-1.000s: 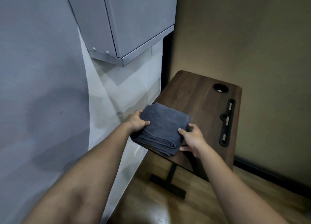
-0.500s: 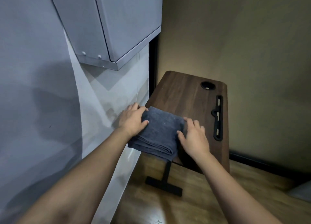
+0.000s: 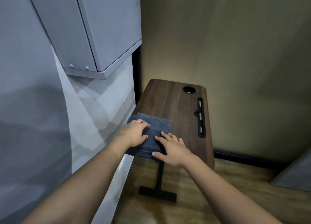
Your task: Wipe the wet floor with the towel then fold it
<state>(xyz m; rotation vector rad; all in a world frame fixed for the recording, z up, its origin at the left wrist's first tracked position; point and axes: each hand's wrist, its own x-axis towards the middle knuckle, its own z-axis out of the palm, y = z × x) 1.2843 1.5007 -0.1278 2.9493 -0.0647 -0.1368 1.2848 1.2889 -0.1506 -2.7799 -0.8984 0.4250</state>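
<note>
dim corner, wooden side table [image 3: 170, 102]

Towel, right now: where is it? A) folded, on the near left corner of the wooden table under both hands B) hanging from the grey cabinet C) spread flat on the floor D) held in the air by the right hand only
A: the folded grey towel lies on the near left corner of the table, with the left hand and right hand resting flat on it.

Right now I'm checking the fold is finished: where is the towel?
In the head view the folded towel lies on the near left corner of the table, beside the wall, with the left hand and right hand flat on it.
</note>
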